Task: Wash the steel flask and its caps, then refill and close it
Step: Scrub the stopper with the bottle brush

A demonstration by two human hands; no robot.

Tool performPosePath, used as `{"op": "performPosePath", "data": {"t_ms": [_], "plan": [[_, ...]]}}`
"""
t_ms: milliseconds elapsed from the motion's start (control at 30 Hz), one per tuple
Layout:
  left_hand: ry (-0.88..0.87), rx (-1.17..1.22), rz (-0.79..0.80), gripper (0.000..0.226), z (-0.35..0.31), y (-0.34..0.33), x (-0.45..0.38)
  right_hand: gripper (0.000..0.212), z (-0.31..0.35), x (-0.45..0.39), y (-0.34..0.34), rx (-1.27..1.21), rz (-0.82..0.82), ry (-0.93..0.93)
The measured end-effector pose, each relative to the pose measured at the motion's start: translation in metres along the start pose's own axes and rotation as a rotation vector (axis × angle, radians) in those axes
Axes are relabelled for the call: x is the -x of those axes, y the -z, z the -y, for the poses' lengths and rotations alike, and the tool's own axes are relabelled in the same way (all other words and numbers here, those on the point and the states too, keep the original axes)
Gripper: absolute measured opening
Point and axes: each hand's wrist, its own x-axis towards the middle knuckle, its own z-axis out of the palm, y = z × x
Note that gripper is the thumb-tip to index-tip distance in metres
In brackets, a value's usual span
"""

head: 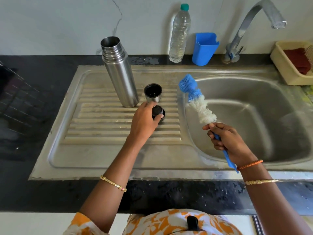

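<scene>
An open steel flask stands upright on the ribbed drainboard. Beside it on the right, its steel cup cap rests mouth up. In front of that cap, my left hand grips the small black inner cap on the drainboard. My right hand holds a bottle brush by its blue handle, with the blue and white bristles pointing up and left over the left rim of the sink basin.
A water bottle with a green cap and a blue plastic holder stand against the back wall. The tap arches over the basin, no water running. A cream basket with a red cloth sits at the far right.
</scene>
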Motion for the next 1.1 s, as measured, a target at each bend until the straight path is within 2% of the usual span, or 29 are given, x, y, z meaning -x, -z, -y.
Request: {"op": "performPosePath", "data": {"t_ms": [67, 133, 200, 300, 367, 400, 500, 600, 700, 900, 1000, 1100], "plan": [[0.031, 0.042, -0.021, 0.041, -0.002, -0.003, 0.002, 0.024, -0.001, 0.003, 0.001, 0.015, 0.004, 0.0], [0.087, 0.229, -0.052, 0.038, -0.009, -0.006, 0.002, 0.024, 0.0, 0.008, 0.005, 0.045, -0.002, 0.023], [0.244, 0.668, -0.018, 0.028, -0.024, -0.003, 0.0, 0.025, 0.001, 0.014, 0.013, 0.094, -0.036, 0.083], [0.459, 1.328, 0.127, 0.012, -0.051, -0.003, -0.006, 0.025, 0.007, 0.026, 0.03, 0.149, -0.078, 0.228], [0.523, 1.604, 0.147, 0.007, -0.069, -0.013, -0.01, 0.026, 0.01, 0.032, 0.047, 0.194, -0.077, 0.324], [0.537, 1.655, 0.145, 0.007, -0.076, -0.02, -0.011, 0.026, 0.01, 0.035, 0.056, 0.249, -0.075, 0.384], [0.525, 1.622, 0.139, 0.008, -0.106, -0.046, -0.017, 0.039, 0.007, 0.047, 0.09, 0.534, -0.108, 0.576], [0.493, 1.533, 0.088, 0.011, -0.133, -0.07, -0.023, 0.021, 0.0, 0.06, 0.118, 0.652, -0.182, 0.669], [0.424, 1.389, 0.024, 0.024, -0.158, -0.094, -0.019, 0.016, -0.006, 0.068, 0.142, 0.671, -0.225, 0.672], [0.175, 1.078, -0.054, 0.044, -0.185, -0.133, -0.014, 0.01, 0.015, 0.062, 0.182, 0.791, -0.283, 0.687], [0.18, 1.007, -0.049, 0.053, -0.203, -0.149, -0.016, 0.016, 0.031, 0.053, 0.195, 0.841, -0.263, 0.686], [0.24, 1.073, -0.126, 0.049, -0.215, -0.16, -0.025, 0.021, 0.032, 0.056, 0.205, 0.86, -0.231, 0.685]]}}
